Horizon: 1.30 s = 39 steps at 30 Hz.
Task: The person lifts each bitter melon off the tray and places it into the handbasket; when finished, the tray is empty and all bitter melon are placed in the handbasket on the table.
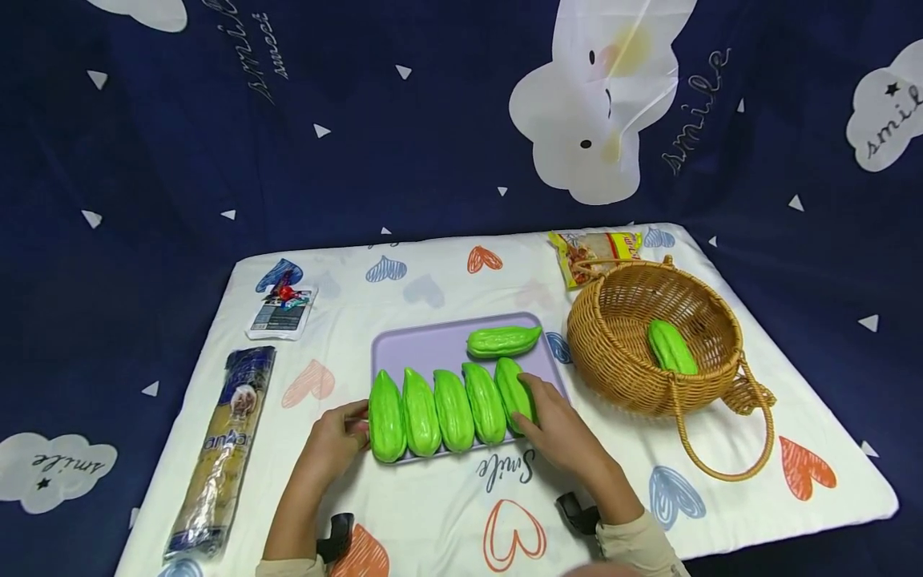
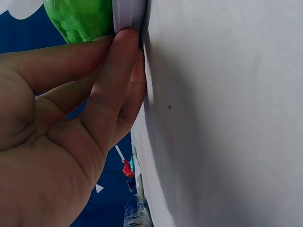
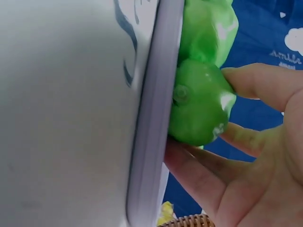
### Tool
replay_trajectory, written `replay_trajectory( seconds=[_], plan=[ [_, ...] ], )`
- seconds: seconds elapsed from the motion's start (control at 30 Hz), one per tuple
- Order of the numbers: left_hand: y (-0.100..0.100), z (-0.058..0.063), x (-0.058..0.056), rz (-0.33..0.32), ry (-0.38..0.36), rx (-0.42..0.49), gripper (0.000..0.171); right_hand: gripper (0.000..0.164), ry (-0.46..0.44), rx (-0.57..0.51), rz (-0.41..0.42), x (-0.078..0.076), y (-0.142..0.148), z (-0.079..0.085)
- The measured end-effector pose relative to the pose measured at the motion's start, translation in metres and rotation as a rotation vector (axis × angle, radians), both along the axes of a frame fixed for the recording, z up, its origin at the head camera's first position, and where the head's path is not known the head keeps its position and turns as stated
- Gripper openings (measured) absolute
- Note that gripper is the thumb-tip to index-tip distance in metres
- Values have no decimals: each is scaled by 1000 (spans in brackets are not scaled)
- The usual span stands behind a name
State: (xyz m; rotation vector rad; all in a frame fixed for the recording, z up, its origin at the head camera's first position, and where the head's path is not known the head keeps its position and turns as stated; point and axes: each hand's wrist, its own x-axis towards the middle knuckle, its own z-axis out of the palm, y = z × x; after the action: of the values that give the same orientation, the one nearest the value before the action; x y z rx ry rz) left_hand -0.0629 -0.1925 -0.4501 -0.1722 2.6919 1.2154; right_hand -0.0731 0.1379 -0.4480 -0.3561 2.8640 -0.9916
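Note:
Several bright green bitter melons [image 1: 453, 410] lie side by side in a row along the near part of a light purple tray [image 1: 418, 343]. One more bitter melon [image 1: 503, 341] lies crosswise behind them. My right hand [image 1: 558, 421] grips the rightmost bitter melon [image 1: 513, 391] of the row, thumb on one side and fingers on the other; the right wrist view shows its rounded end [image 3: 201, 101] close against the tray rim. At the tray's left edge my left hand [image 1: 335, 437] pinches the rim [image 2: 128, 16] with its fingertips, just beside the leftmost bitter melon [image 2: 83, 19].
A wicker basket [image 1: 613, 369] with a bitter melon [image 1: 672, 347] inside stands at the right, its handle lying toward me. Behind it rests a yellow food packet [image 1: 577, 268]. On the left are a long pasta-like pack [image 1: 219, 453] and a flat white pack [image 1: 283, 316] with a red-wrapped item on top.

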Motion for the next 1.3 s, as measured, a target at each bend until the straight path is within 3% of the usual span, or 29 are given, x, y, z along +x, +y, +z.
replay_trajectory(
  seconds=[0.3,0.57,0.73,0.83,0.97,1.17,1.3],
  plan=[
    [0,0,0,0,2,-10,45,63,29,-8,-53,2,0,3],
    [-1,-1,-1,1,10,-22,46,65,222,-133,-117,1,24,58],
    [-1,-2,-1,6,1,-7,46,64,402,-161,-290,-15,53,78],
    [0,-2,0,5,-4,5,45,64,464,-174,-396,-24,69,80],
    [1,-3,1,2,-15,10,43,63,481,-154,-489,-29,81,76],
    [0,-2,1,8,-15,-2,43,64,414,7,-535,-33,85,69],
    [0,-1,-1,3,-12,-5,43,64,412,17,-537,-35,86,69]
  ],
)
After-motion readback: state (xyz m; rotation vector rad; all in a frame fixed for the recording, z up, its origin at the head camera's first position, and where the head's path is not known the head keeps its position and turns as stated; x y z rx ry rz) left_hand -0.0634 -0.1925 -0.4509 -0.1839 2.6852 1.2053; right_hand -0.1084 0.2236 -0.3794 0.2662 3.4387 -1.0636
